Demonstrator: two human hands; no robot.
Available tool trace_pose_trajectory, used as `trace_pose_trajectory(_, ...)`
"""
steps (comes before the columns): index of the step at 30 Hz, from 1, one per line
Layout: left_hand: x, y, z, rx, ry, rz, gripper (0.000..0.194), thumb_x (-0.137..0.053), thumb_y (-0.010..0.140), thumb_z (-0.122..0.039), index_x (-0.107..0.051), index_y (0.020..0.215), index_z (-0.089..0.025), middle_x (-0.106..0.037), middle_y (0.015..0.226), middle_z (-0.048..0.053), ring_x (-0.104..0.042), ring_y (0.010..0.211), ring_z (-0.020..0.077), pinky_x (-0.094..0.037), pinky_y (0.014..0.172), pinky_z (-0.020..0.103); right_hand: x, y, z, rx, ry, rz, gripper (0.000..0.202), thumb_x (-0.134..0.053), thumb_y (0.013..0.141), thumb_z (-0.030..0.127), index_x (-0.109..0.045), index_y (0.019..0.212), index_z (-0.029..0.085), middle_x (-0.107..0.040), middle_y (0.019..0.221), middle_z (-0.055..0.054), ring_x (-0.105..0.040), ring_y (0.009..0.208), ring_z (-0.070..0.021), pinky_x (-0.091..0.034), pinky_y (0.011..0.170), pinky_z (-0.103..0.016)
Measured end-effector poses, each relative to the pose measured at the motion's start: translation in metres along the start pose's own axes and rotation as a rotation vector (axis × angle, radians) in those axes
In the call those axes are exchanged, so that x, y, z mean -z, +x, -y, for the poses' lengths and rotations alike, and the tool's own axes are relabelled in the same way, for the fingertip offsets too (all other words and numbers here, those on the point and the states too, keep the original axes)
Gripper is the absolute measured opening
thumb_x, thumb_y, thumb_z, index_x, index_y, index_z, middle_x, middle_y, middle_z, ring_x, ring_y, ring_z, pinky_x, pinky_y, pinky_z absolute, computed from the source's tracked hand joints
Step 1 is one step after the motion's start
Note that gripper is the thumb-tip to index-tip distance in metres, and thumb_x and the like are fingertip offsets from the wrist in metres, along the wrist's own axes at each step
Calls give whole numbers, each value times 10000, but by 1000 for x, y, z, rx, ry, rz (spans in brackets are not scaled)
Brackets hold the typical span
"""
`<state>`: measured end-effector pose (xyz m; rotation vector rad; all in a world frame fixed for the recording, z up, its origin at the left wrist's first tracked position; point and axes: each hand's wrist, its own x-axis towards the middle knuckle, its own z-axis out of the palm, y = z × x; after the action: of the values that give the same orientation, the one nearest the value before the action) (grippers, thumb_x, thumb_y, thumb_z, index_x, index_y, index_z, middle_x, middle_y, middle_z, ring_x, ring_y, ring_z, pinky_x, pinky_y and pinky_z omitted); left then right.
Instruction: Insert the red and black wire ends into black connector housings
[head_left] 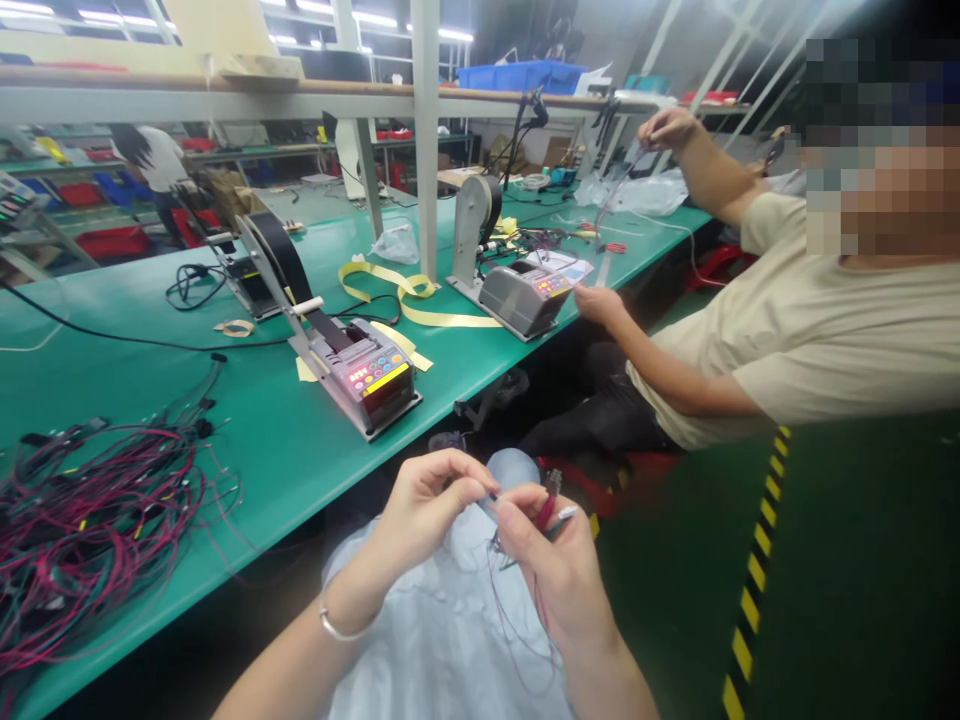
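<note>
Dark-red thin wires (547,511), loops hanging | right hand (553,545) closed on them | left hand (435,508) pinching dark piece (493,496)

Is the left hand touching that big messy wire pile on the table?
Apart. The head view shows a stretch of green table and a dark gap between the left hand and the wire pile.

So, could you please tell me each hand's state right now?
Left hand: closed, pinching a small dark piece, too tiny to identify.
Right hand: closed, holding thin reddish wires.
</note>
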<state>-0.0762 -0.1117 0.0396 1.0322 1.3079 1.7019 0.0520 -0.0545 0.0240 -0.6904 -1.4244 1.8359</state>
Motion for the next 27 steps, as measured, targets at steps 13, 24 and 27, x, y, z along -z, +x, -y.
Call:
trace_pose_trajectory(13,33,10,-37,-648,823,470,92,-539,823,-87,-563,891,-143,-639,801,45,-558,730,119,-407,659,243,4,-1,14,25,-265,11,194,-646,724,358,-670,677,172,-518,508,8,-441,466,-90,-356,433,-202)
trace_pose_trajectory(24,34,9,-36,-774,899,459,91,-506,840,-84,-546,914,-117,-620,794,65,-534,708,119,-430,641,235,-2,-4,20,1,-260,-16,164,-665,702,336,-679,643,184,-527,499,11,-441,477,-86,-348,444,-204)
trace_pose_trajectory(27,34,8,-35,-770,889,466,101,-516,837,-88,-546,927,-122,-623,798,65,-541,714,122,-431,642,242,-1,-4,21,11,-268,15,167,-663,703,338,-680,642,184,-520,495,13,-432,469,-85,-337,435,-206)
